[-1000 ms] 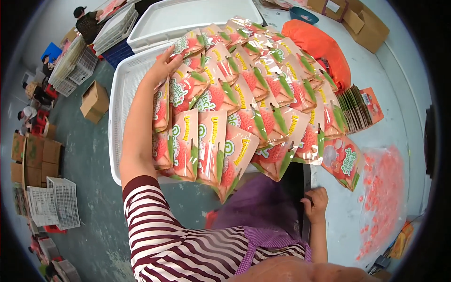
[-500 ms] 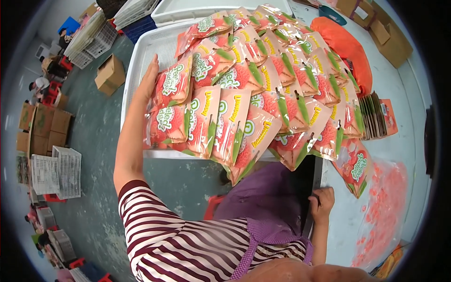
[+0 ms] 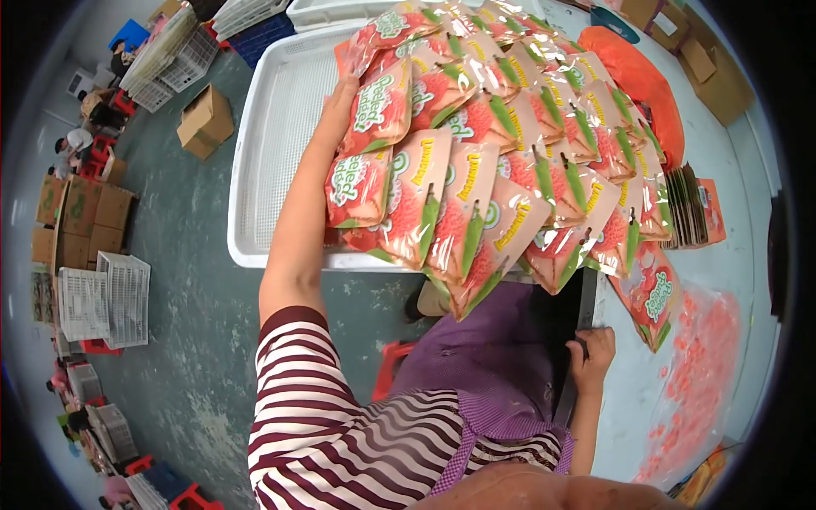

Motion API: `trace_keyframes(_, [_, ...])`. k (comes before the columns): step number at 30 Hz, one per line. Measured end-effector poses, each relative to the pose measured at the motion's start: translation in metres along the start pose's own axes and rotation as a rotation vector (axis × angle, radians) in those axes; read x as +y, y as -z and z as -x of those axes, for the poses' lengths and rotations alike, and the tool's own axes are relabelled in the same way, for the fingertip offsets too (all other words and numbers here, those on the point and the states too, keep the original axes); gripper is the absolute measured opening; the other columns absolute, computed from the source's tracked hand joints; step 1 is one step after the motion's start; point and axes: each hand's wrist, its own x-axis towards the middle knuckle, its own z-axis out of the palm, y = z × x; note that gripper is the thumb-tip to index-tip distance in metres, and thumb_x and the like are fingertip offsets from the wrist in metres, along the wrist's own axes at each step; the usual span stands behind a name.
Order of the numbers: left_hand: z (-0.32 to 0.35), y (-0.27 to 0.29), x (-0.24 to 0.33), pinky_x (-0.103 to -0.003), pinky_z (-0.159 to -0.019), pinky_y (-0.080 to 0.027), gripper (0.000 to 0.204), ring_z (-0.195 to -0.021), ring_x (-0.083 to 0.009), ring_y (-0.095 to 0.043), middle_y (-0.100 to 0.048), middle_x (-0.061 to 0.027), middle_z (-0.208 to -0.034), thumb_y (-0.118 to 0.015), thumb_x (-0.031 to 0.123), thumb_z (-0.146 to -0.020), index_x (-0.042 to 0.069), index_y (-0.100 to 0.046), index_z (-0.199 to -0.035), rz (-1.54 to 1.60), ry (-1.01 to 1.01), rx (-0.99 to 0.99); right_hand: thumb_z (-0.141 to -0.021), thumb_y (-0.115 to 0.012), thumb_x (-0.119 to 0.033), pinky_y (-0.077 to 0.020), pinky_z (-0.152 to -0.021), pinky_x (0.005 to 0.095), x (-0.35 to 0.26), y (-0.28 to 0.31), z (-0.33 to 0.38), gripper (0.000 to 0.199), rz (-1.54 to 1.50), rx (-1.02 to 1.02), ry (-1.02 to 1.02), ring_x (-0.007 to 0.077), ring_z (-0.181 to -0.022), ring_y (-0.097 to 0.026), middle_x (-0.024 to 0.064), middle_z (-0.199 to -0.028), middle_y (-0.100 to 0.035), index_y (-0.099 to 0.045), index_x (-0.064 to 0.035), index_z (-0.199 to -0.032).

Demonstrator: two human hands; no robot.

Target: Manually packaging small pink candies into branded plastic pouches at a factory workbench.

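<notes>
A large pile of pink, red and green snack pouches (image 3: 476,183) lies overlapped across a white mesh tray (image 3: 280,144). Against the pile's left side rests my left hand (image 3: 342,100), its fingers stretched out along the outermost pouches, partly hidden by them. The pouches cover the tray's right part and several hang past its near edge. By the dark table edge (image 3: 571,374), near my body, my right hand (image 3: 592,355) is curled closed, thumb on top. Its finger undersides are hidden, so what it grips, if anything, cannot be seen.
On the pale table (image 3: 625,382) at right lie a single pouch (image 3: 648,293), a row of stacked flat packets (image 3: 677,208), a clear bag of pink pieces (image 3: 697,374) and an orange-red bag (image 3: 633,85). Cardboard boxes (image 3: 718,81) stand behind; a carton (image 3: 205,121) sits on the floor.
My left hand has moved right, pressing along the pile. The left pouches have shifted right with it, exposing more bare tray. My right hand stays at the table edge.
</notes>
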Motion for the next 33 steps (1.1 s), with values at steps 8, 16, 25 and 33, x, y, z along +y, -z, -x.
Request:
trace_keyframes(8, [0.021,0.019,0.027,-0.035,-0.102,-0.033,0.049,-0.123,-0.0275,-0.04,-0.045,-0.0175,-0.133,-0.048,0.027,-0.094,0.004,-0.037,-0.136,0.445,0.17,0.238,-0.068,-0.068,-0.013,-0.0389,-0.062,0.0367,0.002,0.002,0.001,0.017,-0.054,0.011,0.021,0.0294,-0.069,-0.048,0.0112,-0.071,-0.054,-0.058,-0.0011,-0.075])
trace_keyframes(16, [0.021,0.05,0.003,-0.033,-0.092,-0.044,0.035,-0.108,-0.0196,-0.054,-0.054,-0.0138,-0.123,-0.042,0.013,-0.096,0.005,-0.047,-0.129,0.393,0.22,0.188,-0.066,-0.07,-0.016,-0.0404,-0.062,0.0366,0.005,0.001,0.006,0.018,-0.081,0.031,-0.018,0.0291,-0.069,-0.05,0.0102,-0.072,-0.056,-0.06,-0.0016,-0.072])
trace_keyframes(25, [0.039,0.074,0.057,-0.032,-0.089,-0.044,0.042,-0.106,-0.0182,-0.056,-0.056,-0.0107,-0.121,-0.053,0.023,-0.092,0.007,-0.046,-0.13,-0.05,0.162,0.199,-0.069,-0.066,-0.01,-0.0405,-0.061,0.0363,0.008,0.0,-0.001,0.012,-0.118,0.029,0.029,0.0288,-0.068,-0.05,0.0106,-0.07,-0.055,-0.058,-0.0015,-0.072])
trace_keyframes(33, [0.146,-0.013,0.175,-0.051,-0.1,-0.034,0.04,-0.107,-0.0362,-0.054,-0.054,-0.0262,-0.117,-0.045,0.019,-0.095,-0.003,-0.041,-0.128,0.662,-0.426,-0.137,-0.067,-0.067,-0.01,-0.0431,-0.062,0.0366,0.019,0.0,0.009,0.01,-0.146,0.172,-0.004,0.0287,-0.067,-0.054,0.0101,-0.071,-0.059,-0.061,-0.0035,-0.071])
